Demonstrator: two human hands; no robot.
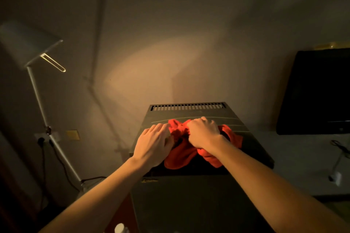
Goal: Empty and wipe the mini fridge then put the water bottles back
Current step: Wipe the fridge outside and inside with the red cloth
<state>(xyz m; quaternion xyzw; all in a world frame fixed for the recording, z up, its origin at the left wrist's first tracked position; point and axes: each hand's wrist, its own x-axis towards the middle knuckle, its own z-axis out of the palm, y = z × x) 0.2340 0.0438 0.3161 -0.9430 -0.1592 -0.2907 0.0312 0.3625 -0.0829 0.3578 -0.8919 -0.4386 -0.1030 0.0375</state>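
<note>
Mini fridge [189, 195] front edge: a small yellowish mark is seen near the upper left corner; it is blurred and cannot be read.
Elsewhere: no text, number or sign can be read.

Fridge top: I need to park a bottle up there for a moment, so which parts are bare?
The mini fridge top is bare in a strip between the red cloth and the rear vent slots, and along its right edge. The middle is crowded: right hand bunches the cloth, left hand lies beside it.
</note>
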